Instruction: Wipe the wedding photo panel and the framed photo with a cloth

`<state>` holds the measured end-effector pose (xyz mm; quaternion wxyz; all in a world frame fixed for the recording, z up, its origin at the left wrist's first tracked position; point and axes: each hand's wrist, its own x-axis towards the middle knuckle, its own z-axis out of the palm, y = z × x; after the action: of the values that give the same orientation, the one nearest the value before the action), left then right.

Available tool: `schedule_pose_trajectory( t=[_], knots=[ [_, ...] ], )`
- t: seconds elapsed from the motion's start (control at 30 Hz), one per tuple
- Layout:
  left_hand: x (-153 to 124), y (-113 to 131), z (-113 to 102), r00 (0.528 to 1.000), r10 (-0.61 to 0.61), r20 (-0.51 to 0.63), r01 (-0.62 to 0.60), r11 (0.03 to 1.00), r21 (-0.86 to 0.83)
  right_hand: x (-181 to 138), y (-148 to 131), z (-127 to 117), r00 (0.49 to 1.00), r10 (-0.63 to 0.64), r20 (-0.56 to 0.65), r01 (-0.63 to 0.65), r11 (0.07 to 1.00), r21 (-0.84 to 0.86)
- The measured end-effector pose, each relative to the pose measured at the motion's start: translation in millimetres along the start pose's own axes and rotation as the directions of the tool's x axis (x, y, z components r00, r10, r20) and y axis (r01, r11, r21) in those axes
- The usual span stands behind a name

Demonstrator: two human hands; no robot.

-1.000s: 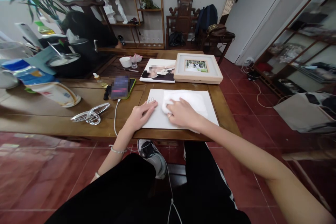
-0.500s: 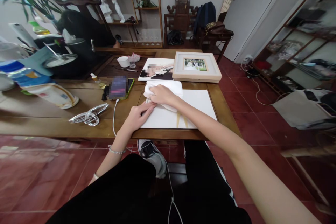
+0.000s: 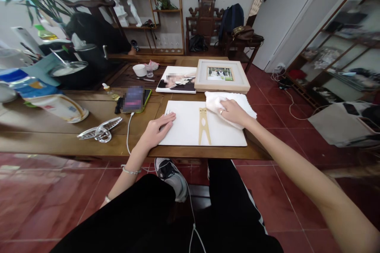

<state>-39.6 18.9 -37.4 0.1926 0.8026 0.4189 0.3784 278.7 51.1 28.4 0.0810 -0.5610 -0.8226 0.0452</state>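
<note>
A white board [image 3: 190,128] with a tan stand piece [image 3: 204,125] lies face down at the near edge of the wooden table [image 3: 59,126]. My left hand [image 3: 158,126] rests flat on the board's left edge, fingers stretched out. My right hand [image 3: 233,111] presses a white cloth [image 3: 213,101] onto the board's far right corner, fingers curled over it.
Behind the board lie a framed photo [image 3: 222,74] and a photo canvas [image 3: 176,79]. A phone [image 3: 135,99] on a cable, a silver hair clip [image 3: 99,129], a lying bottle [image 3: 56,104] and a white cup [image 3: 139,70] sit to the left. Red tiled floor surrounds the table.
My right hand swept the cloth from the board's middle to its far left, then across to the far right corner, uncovering the tan stand. My left hand stayed on the left edge.
</note>
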Motion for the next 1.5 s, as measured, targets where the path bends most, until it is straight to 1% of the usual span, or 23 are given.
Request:
schedule_pose_trajectory(
  t=[0.07, 0.13, 0.23, 0.37, 0.43, 0.47, 0.53, 0.67, 0.77, 0.83, 0.9, 0.97, 1.03, 1.1, 1.23, 1.33, 1.4, 1.5],
  knots=[
    [0, 0, 0, 1.000, -0.007, 0.004, 0.007, 1.000, 0.011, -11, -3, 1, 1.000, -0.016, 0.006, 0.016, 1.000, 0.001],
    [0, 0, 0, 1.000, -0.014, 0.007, 0.014, 1.000, 0.016, -27, -11, 1, 0.998, -0.054, 0.024, 0.054, 0.999, -0.003],
    [0, 0, 0, 1.000, -0.013, 0.010, 0.013, 1.000, 0.012, -62, -31, -3, 0.991, -0.118, 0.068, 0.118, 0.993, -0.002],
    [0, 1, 0, 1.000, -0.012, 0.013, 0.011, 1.000, 0.005, -114, -59, -15, 0.981, -0.137, 0.137, 0.124, 0.987, 0.101],
    [0, 0, 0, 1.000, -0.016, 0.013, 0.016, 1.000, 0.007, -126, -65, -19, 0.977, -0.130, 0.170, 0.105, 0.983, 0.150],
    [0, 0, 0, 1.000, -0.017, 0.014, 0.017, 1.000, 0.009, -127, -64, -19, 0.977, -0.118, 0.179, 0.089, 0.983, 0.160],
    [0, 0, 0, 1.000, -0.014, 0.013, 0.014, 1.000, 0.010, -116, -56, -17, 0.981, -0.077, 0.176, 0.051, 0.988, 0.146],
    [0, -1, 0, 1.000, -0.008, 0.012, 0.008, 1.000, 0.017, -63, -24, -8, 0.997, 0.011, 0.074, -0.015, 0.998, 0.054],
    [0, 0, -1, 1.000, -0.008, 0.011, 0.008, 1.000, 0.023, -23, -4, -5, 0.999, 0.036, 0.007, -0.036, 0.999, 0.022],
    [0, 0, -1, 1.000, -0.011, 0.011, 0.011, 1.000, 0.023, -6, 3, -4, 0.999, 0.032, -0.009, -0.032, 0.999, 0.031],
    [0, 0, -1, 1.000, -0.019, 0.016, 0.019, 1.000, 0.024, 0, 5, -3, 0.999, 0.032, -0.016, -0.031, 0.999, 0.037],
    [0, 0, -1, 1.000, -0.025, 0.018, 0.025, 1.000, 0.018, -5, 2, -2, 0.999, 0.031, -0.018, -0.030, 0.999, 0.035],
    [0, -1, -1, 1.000, -0.025, 0.017, 0.025, 1.000, 0.008, -22, -6, -3, 1.000, 0.017, 0.001, -0.017, 0.999, 0.036],
    [0, -2, -1, 1.000, -0.020, 0.017, 0.020, 1.000, 0.002, -48, -18, -6, 0.999, -0.001, 0.047, -0.001, 0.999, 0.049],
    [0, -1, -1, 1.000, -0.011, 0.019, 0.011, 1.000, 0.007, -110, -46, -21, 0.983, -0.014, 0.182, -0.003, 0.995, 0.095],
    [0, 1, -1, 1.000, -0.020, 0.021, 0.020, 1.000, 0.010, -139, -59, -33, 0.966, -0.017, 0.258, -0.018, 0.991, 0.135],
    [0, 1, -1, 0.999, -0.025, 0.020, 0.025, 1.000, 0.010, -142, -58, -37, 0.962, -0.002, 0.273, -0.042, 0.987, 0.156],
    [1, 1, -1, 0.999, -0.032, 0.019, 0.032, 0.999, 0.011, -122, -43, -36, 0.967, 0.032, 0.254, -0.080, 0.980, 0.181]
  ],
)
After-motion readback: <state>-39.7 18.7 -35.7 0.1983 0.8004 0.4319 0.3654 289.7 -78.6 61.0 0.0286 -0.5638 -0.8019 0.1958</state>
